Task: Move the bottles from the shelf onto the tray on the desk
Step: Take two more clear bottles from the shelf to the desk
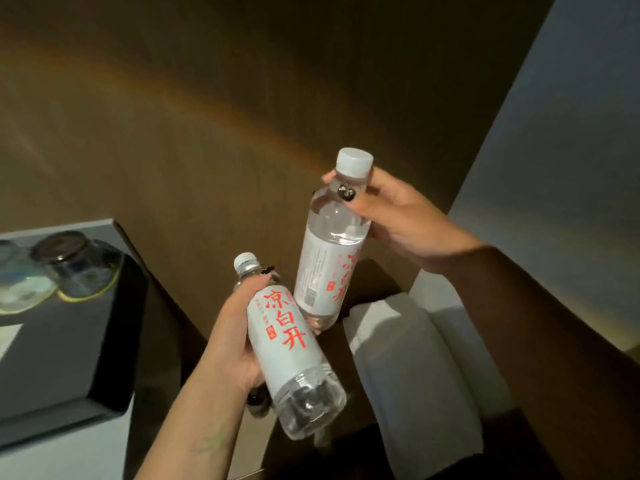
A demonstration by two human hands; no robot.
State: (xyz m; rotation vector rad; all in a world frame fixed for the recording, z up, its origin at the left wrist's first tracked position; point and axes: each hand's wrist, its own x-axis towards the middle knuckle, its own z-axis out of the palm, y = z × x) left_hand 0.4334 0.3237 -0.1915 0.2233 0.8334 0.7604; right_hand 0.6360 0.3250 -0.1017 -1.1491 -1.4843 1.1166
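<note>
Clear plastic, near bottle (290,344): held in the air at 6 o'clock of the view, white label with large red characters facing the camera.
Near bottle, long axis: tilted, white cap toward 11 o'clock, ribbed base toward 5 o'clock and closer to the camera.
Left hand (231,336): grip clamped on the near bottle; palm on its left side, thumb across the shoulder just below the cap, dark nails showing at the neck and under the base.
Far bottle (331,252): held in the air just right of centre, higher than the near bottle; label turned so that small print and part of the red characters show.
Far bottle, long axis: nearly upright, white cap toward 1 o'clock, base toward 7 o'clock.
Right hand (391,216): grip clamped on the far bottle at its clear upper part; thumb on the front, dark nail with a small ornament, fingers behind.
Bottle relation: base of the far bottle lies just beside the near bottle's label; contact cannot be told.
Tray (104,375): dark, raised rim, at 9 o'clock on the pale table (69,459); no bottle on it.
Glasses (74,261): two, upside down on round coasters, at the tray's far end.
Wall panel (207,98): brown, behind both bottles.
</note>
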